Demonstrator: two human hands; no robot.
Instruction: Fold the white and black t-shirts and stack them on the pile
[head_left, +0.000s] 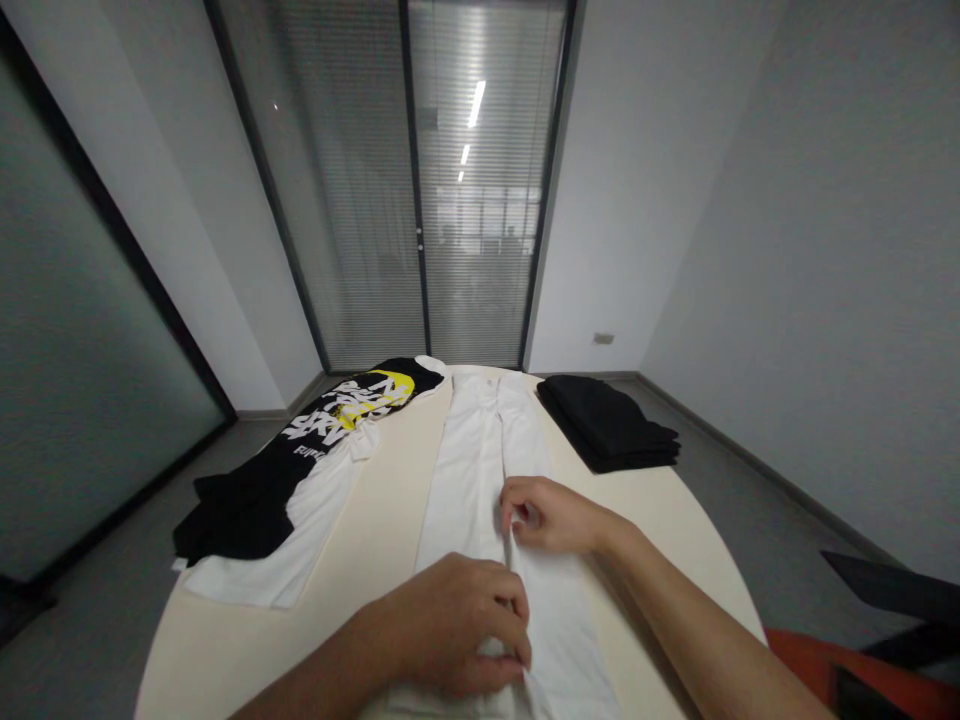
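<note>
White trousers (469, 460) lie lengthwise down the middle of the table, the waist at the far end and the legs running toward me. My left hand (469, 625) is closed, pinching the inner edge of a trouser leg near the table's front. Farther up the same edge, my right hand (551, 515) pinches the fabric between thumb and fingers. A small fold of cloth rises between the two hands. The lower ends of the legs run out of view at the bottom.
On the left of the round table (390, 480) lie a black printed T-shirt (255, 500) and a white garment (315, 530) partly under it. Folded black clothing (607, 420) sits at the back right. An orange chair (847, 670) stands at the lower right.
</note>
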